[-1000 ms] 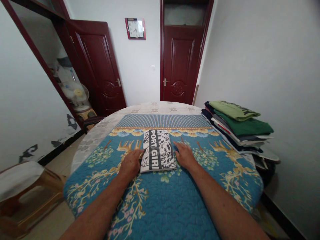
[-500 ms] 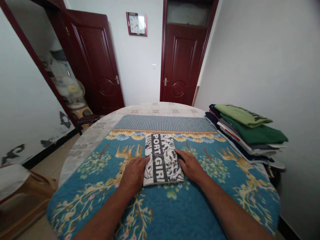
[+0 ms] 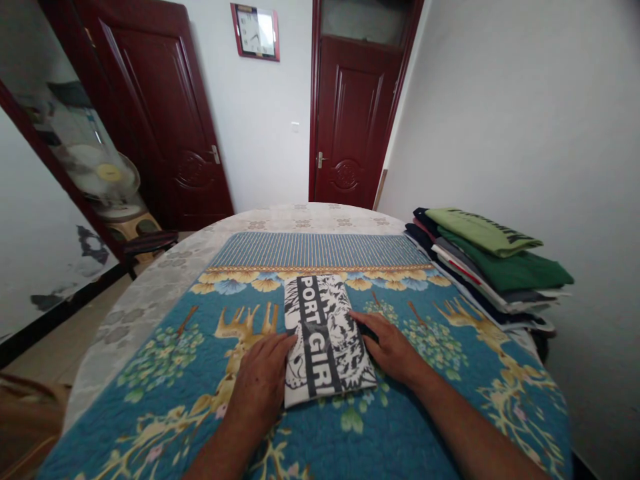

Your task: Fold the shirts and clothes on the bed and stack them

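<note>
A folded black-and-white printed garment (image 3: 325, 337) with the letters "PORT GIRL" lies on the blue patterned quilt (image 3: 400, 427) that covers the table. My left hand (image 3: 263, 383) rests flat against the garment's left edge, fingers stretched out along it. My right hand (image 3: 393, 347) lies flat against its right edge, fingers extended and touching the fabric. Neither hand grips anything.
A stack of folded clothes (image 3: 487, 260), green ones on top, sits at the table's right side by the white wall. Two dark red doors (image 3: 350, 113) stand behind the table. A fan (image 3: 107, 177) and a low stool are at the left.
The view has shifted closer and to the left. Both hands stay at the garment's sides, and the garment now lies slightly turned on the quilt.
</note>
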Motion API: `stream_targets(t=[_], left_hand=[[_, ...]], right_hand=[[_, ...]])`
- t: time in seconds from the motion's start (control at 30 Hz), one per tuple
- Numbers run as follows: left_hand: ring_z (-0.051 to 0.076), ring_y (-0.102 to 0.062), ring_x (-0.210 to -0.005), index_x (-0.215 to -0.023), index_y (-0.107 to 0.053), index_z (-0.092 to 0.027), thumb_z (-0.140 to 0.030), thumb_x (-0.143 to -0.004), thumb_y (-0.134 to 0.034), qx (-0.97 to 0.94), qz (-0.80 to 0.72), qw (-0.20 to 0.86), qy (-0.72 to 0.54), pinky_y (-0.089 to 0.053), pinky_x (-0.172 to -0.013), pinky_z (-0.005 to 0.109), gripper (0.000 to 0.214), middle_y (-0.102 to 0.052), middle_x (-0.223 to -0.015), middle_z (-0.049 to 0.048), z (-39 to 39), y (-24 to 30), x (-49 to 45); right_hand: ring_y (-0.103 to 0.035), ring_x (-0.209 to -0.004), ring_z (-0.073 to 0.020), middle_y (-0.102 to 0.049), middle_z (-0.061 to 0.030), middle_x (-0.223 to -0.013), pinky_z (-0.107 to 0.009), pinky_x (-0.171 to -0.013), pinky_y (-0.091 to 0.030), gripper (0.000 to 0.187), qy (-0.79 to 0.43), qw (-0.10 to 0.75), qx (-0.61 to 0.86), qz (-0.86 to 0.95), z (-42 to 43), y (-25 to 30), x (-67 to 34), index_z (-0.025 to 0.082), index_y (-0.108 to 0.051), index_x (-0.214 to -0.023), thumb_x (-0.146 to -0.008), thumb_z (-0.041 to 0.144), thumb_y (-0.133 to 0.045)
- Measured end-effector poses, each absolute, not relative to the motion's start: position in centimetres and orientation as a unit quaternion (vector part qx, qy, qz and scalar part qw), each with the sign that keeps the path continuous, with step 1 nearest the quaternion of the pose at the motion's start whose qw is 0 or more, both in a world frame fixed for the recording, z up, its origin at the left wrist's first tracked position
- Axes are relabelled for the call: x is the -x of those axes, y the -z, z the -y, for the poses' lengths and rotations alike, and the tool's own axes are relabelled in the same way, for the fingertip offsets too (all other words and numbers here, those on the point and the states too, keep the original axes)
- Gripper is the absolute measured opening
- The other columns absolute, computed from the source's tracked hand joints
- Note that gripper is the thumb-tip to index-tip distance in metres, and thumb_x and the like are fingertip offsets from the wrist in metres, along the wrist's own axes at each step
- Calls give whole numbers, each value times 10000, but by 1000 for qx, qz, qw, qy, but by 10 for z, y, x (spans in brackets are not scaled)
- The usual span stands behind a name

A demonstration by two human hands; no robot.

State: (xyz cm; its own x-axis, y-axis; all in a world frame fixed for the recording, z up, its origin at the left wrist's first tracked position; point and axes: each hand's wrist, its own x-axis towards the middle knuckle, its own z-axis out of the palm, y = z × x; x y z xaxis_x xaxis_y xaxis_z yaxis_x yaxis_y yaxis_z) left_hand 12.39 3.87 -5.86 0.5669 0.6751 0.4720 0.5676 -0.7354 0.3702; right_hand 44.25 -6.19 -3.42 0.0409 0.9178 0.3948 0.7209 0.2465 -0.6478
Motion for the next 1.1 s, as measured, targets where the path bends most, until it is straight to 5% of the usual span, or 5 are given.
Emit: stream_targets(t=[0.47, 0.67, 0.93, 1.1], left_hand=[[274, -750, -1119, -1233, -778, -249, -239, -990, -521, -873, -332, 81, -347, -626, -984, 461, 353, -806, -1222, 87, -48, 48, -121], [263, -785, -1045, -1162, -808, -278, -282, -986, -548, -863, -342, 68, -365, -655, -935, 398, 315, -826, -1157, 66, -50, 37, -121], [290, -786, -1029, -1129, -833, -276, -527, -1037, -469, -845, -404, 75, -341, -658, -925, 430, 452, -827, -1140, 94, -54, 43, -121], [291, -790, -1032, -1119, -833, -328, -594, -1020, -499, -840, -420, 74, -336, -662, -923, 433, 438, -831, -1135, 60, -52, 37, -121]], right_hand=[[-629, -1108, -262, -691, -112, -1227, -433, -999, -544, 533, -5, 359, 603, 712, 17, 42, -437, 265, -579, -1542, -1012, 216, -600], [-444, -1495, -299, -517, -80, -1628, -508, -1232, -370, 421, 42, 335, 569, 750, -10, 37, -437, 321, -677, -1441, -1023, 284, -650], [-462, -1505, -247, -656, -78, -1498, -457, -1247, -358, 306, -1, 318, 530, 786, -20, 32, -434, 250, -722, -1318, -1035, 296, -615], [-505, -1477, -294, -690, -103, -1443, -507, -1234, -350, 297, -34, 336, 505, 794, -28, 34, -433, 238, -722, -1281, -1009, 338, -656]])
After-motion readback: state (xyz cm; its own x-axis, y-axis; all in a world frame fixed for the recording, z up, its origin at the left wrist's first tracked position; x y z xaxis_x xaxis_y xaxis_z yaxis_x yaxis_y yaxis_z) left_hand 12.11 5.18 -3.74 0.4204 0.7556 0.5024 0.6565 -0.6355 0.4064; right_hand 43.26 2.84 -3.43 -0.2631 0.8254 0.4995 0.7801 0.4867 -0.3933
